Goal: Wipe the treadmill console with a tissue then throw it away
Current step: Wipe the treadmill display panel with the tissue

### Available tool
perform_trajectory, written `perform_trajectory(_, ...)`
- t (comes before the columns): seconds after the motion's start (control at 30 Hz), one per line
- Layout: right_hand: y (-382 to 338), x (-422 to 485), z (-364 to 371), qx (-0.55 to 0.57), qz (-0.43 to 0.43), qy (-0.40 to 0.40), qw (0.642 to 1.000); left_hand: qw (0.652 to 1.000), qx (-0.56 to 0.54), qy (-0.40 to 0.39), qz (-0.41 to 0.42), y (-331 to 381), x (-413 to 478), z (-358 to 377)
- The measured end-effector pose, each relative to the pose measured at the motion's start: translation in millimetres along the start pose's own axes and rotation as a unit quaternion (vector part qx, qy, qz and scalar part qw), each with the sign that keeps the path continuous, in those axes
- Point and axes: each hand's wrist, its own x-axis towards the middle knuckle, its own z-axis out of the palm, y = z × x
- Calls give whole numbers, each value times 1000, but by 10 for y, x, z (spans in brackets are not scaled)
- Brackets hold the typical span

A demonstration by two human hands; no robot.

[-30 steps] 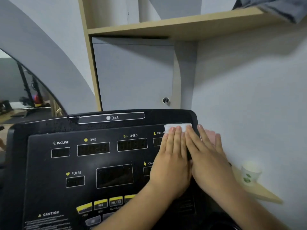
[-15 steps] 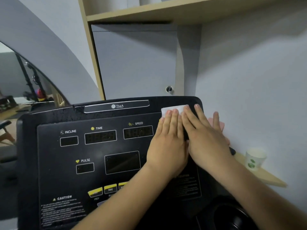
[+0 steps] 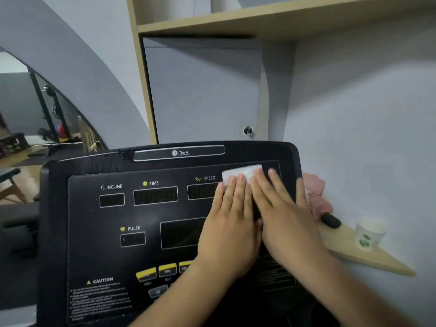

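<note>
The black treadmill console (image 3: pixel 113 232) fills the lower middle, with its incline, time, speed and pulse displays facing me. A white folded tissue (image 3: pixel 240 173) lies on its upper right panel, only its far edge showing past my fingertips. My left hand (image 3: pixel 232 223) lies flat on the tissue with straight fingers. Right beside it, my right hand (image 3: pixel 283 215) presses flat too, its index finger on the tissue and the other fingers spread toward the console's right edge.
A wooden shelf (image 3: pixel 368 258) sticks out from the grey wall right of the console, carrying a paper cup (image 3: pixel 369 236), a small black object (image 3: pixel 330 220) and a pink cloth (image 3: pixel 316 192). A grey cabinet door (image 3: pixel 203 90) stands behind the console, under a wooden shelf.
Both hands with the tissue have slid leftward across the console's top right panel, away from the corner and toward the speed label. The camera view has shifted as well.
</note>
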Motion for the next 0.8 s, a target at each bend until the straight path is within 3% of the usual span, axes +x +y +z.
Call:
perform_trajectory(0.2, -148, 178, -153, -24, -11, 11, 1000, 999, 14, 28, -14, -276, 39, -48)
perform_trajectory(0.33, -295, 159, -141, -19, -7, -18, 1000, 999, -14, 12, -26, -337, -69, -73)
perform_trajectory(0.47, -431, 44, -76, -9, -16, 2, 1000, 1000, -1, 6, -21, -430, -298, -72)
perform_trajectory(0.63, -547, 296, -241, -14, -19, 11, 1000, 996, -10, 35, -76, -586, -62, -238)
perform_trajectory(0.8, -741, 90, -104, -8, -34, 0, 999, 998, -13, 18, -62, -632, -450, -181)
